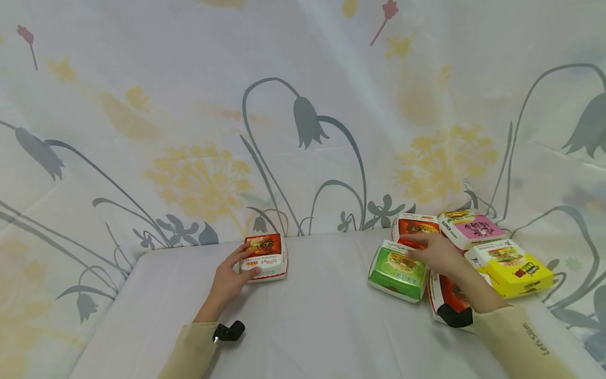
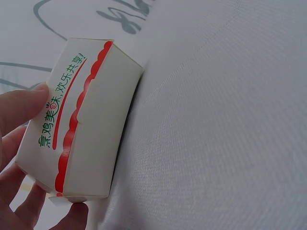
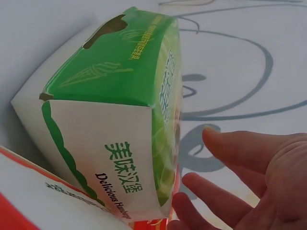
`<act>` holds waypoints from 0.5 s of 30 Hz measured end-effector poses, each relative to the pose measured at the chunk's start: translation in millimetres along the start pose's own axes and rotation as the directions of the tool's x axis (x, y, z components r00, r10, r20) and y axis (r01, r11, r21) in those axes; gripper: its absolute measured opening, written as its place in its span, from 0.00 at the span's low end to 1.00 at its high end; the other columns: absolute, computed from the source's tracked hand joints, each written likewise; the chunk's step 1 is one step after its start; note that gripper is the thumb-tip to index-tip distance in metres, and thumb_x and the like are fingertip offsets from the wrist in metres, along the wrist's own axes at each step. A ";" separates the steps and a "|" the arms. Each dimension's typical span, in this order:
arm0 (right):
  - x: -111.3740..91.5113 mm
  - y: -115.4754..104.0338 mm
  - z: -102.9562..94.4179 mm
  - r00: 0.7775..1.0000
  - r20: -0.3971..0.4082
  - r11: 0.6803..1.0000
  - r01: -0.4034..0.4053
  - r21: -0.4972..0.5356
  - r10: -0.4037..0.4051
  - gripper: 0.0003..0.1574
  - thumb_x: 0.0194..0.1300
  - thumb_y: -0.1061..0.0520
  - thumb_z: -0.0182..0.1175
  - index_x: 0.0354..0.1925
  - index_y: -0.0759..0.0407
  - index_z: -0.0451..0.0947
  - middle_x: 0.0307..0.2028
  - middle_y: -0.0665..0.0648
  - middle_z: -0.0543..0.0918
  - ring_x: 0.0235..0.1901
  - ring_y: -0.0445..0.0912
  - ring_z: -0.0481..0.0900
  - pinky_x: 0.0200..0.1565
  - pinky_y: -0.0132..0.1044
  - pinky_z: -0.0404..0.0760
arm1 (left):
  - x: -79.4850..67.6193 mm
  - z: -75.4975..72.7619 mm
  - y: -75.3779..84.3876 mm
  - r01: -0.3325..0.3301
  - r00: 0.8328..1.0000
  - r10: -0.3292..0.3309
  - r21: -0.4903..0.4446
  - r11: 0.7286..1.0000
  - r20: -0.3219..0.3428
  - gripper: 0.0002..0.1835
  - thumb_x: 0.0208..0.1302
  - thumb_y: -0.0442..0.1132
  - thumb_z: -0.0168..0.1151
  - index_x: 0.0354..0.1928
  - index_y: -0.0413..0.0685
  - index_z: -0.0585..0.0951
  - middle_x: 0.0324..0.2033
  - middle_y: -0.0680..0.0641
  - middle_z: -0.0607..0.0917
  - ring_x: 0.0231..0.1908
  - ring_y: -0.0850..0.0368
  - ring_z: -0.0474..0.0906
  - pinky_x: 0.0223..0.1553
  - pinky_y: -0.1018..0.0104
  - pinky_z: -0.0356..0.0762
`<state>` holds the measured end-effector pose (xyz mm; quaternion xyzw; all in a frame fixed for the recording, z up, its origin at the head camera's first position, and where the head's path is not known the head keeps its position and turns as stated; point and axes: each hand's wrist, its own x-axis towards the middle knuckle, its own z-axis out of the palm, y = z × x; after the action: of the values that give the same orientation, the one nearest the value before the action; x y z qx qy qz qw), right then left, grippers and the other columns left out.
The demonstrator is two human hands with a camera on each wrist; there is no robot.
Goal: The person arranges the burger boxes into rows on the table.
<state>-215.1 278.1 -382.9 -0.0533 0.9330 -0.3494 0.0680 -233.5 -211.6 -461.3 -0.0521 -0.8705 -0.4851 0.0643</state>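
Observation:
On the left of the white cloth lies a red and white burger box. My left hand holds it by its left side; in the left wrist view the thumb is on the white, green-lettered burger box with the fingers spread round its end. To the right, my right hand is over a green burger box, fingers extended and holding nothing. The right wrist view has the fingertips beside the top of the green box. My right forearm partly covers another red box.
Around the right hand are a further red burger box at the back, a pink and white one and a yellow one. A flower-printed cloth hangs upright behind the table's back edge.

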 end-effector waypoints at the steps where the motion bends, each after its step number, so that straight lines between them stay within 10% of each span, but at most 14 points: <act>1: 0.0 0.7 0.1 1.000 0.002 1.000 -0.001 -0.009 0.001 0.35 0.67 0.49 0.64 0.69 0.56 0.71 0.66 0.74 0.69 0.63 0.70 0.65 0.55 0.69 0.66 | -0.1 -0.3 0.1 -0.004 1.000 0.004 0.001 1.000 0.000 0.32 0.58 0.41 0.74 0.64 0.42 0.77 0.72 0.51 0.67 0.73 0.46 0.55 0.71 0.45 0.52; 15: 0.1 -4.4 6.7 0.995 0.067 0.996 -0.070 -0.054 0.074 0.37 0.63 0.47 0.68 0.67 0.56 0.74 0.61 0.70 0.76 0.56 0.63 0.71 0.50 0.58 0.70 | 1.4 -1.0 -2.9 -0.020 1.000 0.020 0.015 1.000 0.009 0.31 0.58 0.41 0.74 0.64 0.43 0.77 0.72 0.51 0.67 0.74 0.46 0.54 0.70 0.42 0.52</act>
<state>-213.8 270.4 -385.1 -0.0333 0.9401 -0.3206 0.1111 -235.2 -214.0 -463.1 -0.0624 -0.8738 -0.4778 0.0658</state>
